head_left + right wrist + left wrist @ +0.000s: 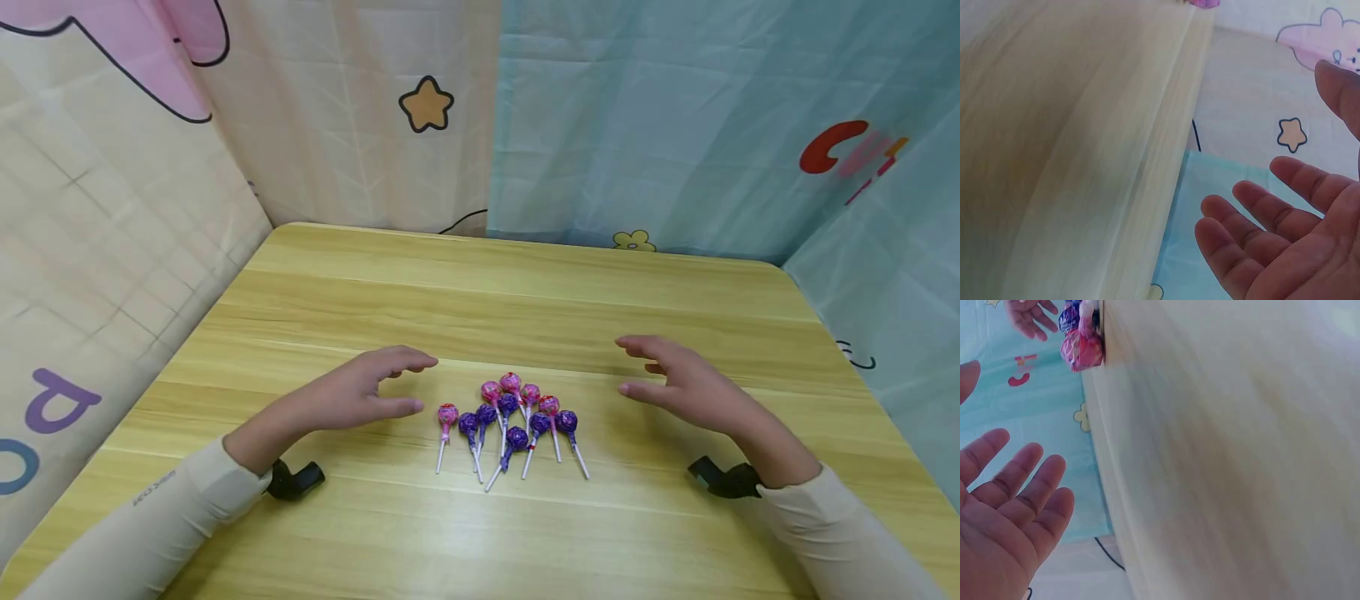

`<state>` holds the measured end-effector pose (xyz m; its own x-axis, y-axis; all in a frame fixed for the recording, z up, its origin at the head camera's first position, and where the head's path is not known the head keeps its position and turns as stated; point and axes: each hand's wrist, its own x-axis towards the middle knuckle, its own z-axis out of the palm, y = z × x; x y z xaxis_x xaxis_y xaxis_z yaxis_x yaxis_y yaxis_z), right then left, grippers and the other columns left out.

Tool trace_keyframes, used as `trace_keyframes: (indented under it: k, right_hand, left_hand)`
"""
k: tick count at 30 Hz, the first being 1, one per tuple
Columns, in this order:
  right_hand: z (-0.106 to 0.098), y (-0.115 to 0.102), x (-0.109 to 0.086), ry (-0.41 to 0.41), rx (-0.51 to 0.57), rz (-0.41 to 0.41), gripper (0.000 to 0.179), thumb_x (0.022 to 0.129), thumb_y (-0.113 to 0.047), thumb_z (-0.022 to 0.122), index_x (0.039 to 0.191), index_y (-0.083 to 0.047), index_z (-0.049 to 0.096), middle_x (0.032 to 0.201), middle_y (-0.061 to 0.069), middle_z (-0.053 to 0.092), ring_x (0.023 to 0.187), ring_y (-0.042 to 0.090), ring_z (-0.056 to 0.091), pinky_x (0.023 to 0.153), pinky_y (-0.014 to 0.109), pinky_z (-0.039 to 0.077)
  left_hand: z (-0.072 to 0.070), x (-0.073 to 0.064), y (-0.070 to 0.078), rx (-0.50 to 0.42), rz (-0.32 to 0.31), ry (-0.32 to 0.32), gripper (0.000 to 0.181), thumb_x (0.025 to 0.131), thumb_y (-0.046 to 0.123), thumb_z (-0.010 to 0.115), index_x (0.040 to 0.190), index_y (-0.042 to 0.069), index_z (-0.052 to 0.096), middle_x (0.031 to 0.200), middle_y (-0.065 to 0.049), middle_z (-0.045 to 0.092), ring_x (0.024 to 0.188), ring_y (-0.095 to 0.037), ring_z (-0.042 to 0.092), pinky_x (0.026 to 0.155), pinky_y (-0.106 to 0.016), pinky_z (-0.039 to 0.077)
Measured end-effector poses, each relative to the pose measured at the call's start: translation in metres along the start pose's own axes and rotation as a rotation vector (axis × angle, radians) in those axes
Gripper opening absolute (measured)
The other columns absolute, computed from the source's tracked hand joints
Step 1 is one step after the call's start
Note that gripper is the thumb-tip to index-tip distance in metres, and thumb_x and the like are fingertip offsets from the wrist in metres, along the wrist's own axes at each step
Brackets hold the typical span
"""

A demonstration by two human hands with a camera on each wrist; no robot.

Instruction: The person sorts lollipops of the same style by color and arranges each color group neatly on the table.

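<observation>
Several wrapped lollipops lie in a loose cluster at the middle of the table, their white sticks pointing toward me. In the head view the pink lollipop (447, 414) at the left end lies a little apart, and the purple lollipop (516, 439) is nearest to me. My left hand (367, 387) hovers left of the cluster, thumb and fingers apart, holding nothing. On the other side my right hand (686, 383) is held the same way, farther from the candy. Both palms face inward. The left wrist view catches a pink lollipop (1082, 351) at its top edge.
The light wooden table (525, 300) reaches back to printed curtains (637, 108) behind it and on both sides. A black wrist camera (296, 481) is strapped under the left wrist, another black camera (723, 477) under the right.
</observation>
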<state>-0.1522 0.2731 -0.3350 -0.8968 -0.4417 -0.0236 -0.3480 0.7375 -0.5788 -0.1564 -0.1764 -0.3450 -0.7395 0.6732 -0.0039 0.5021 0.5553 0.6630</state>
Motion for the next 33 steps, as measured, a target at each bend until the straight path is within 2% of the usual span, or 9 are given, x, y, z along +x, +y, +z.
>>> trace_keyframes:
  k: [4, 10, 17, 22, 28, 33]
  right_hand:
    - [0.003, -0.002, 0.003, -0.017, 0.077, 0.002, 0.061, 0.096, -0.027, 0.068, 0.146, -0.001, 0.043, 0.145, 0.019, 0.048, 0.13, 0.039, 0.048, 0.102, 0.058, 0.041]
    - [0.011, -0.004, 0.01, -0.019, 0.138, 0.005, 0.056, 0.095, -0.023, 0.07, 0.14, 0.001, 0.048, 0.139, 0.018, 0.054, 0.123, 0.036, 0.055, 0.1, 0.055, 0.045]
    - [0.019, -0.011, 0.02, -0.026, 0.175, -0.027, 0.046, 0.094, -0.016, 0.07, 0.134, 0.001, 0.055, 0.127, 0.016, 0.062, 0.114, 0.034, 0.061, 0.096, 0.052, 0.048]
    - [0.023, -0.022, 0.027, -0.064, 0.207, -0.035, 0.043, 0.095, -0.017, 0.069, 0.132, 0.0, 0.057, 0.126, 0.016, 0.062, 0.114, 0.032, 0.061, 0.096, 0.05, 0.049]
    - [0.025, -0.03, 0.034, -0.074, 0.192, -0.015, 0.04, 0.095, -0.019, 0.069, 0.13, -0.003, 0.059, 0.125, 0.012, 0.062, 0.113, 0.028, 0.061, 0.095, 0.048, 0.049]
    - [0.03, -0.032, 0.04, -0.091, 0.188, -0.043, 0.037, 0.094, -0.018, 0.07, 0.126, -0.003, 0.061, 0.122, 0.01, 0.064, 0.111, 0.026, 0.061, 0.093, 0.046, 0.05]
  left_hand:
    - [0.003, 0.004, 0.0, -0.018, 0.002, -0.008, 0.061, 0.096, 0.043, 0.065, 0.145, 0.01, 0.049, 0.141, -0.004, 0.053, 0.124, -0.026, 0.051, 0.1, -0.053, 0.043]
    - [0.004, 0.008, 0.002, -0.033, -0.004, -0.009, 0.052, 0.095, 0.037, 0.068, 0.137, 0.01, 0.055, 0.136, 0.001, 0.056, 0.124, -0.021, 0.052, 0.103, -0.047, 0.042]
    - [0.007, 0.013, 0.003, -0.13, -0.057, -0.011, 0.049, 0.095, 0.033, 0.068, 0.134, 0.005, 0.056, 0.131, -0.006, 0.059, 0.121, -0.023, 0.055, 0.104, -0.047, 0.043]
    - [0.008, 0.016, 0.004, -0.164, -0.073, -0.002, 0.047, 0.095, 0.031, 0.068, 0.132, 0.003, 0.057, 0.129, -0.008, 0.06, 0.119, -0.025, 0.056, 0.103, -0.048, 0.044]
    - [0.001, 0.016, 0.006, -0.145, -0.053, 0.056, 0.043, 0.095, 0.029, 0.069, 0.129, 0.004, 0.06, 0.127, -0.009, 0.061, 0.117, -0.028, 0.057, 0.102, -0.048, 0.044]
    - [-0.006, 0.015, 0.006, -0.177, -0.049, 0.096, 0.04, 0.094, 0.026, 0.07, 0.125, 0.002, 0.061, 0.126, -0.012, 0.061, 0.116, -0.032, 0.058, 0.1, -0.048, 0.045]
